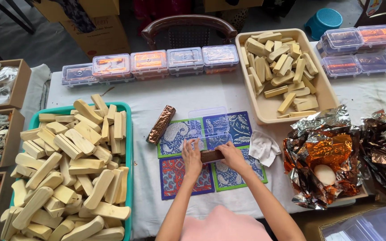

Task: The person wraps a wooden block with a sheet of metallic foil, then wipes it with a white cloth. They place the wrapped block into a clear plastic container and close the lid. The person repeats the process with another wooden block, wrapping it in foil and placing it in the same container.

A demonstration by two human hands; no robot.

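Observation:
My left hand (191, 159) and my right hand (232, 156) grip the two ends of a brown foil-wrapped bar (211, 155) over patterned mats (175, 134) in the table's middle. Just beyond the hands lies a clear plastic box (209, 126), open, its lid tilted back. A second foil-wrapped bar (161, 124) lies slanted to the left of the mats. A crumpled white cloth (262, 147) rests right of my right hand.
A teal tray (128, 147) heaped with pale wooden pieces fills the left. A beige tray (325, 89) with more pieces sits back right. Filled clear boxes (148, 62) line the far edge. Crinkled copper foil (325, 156) lies at right. A chair (188, 27) stands behind.

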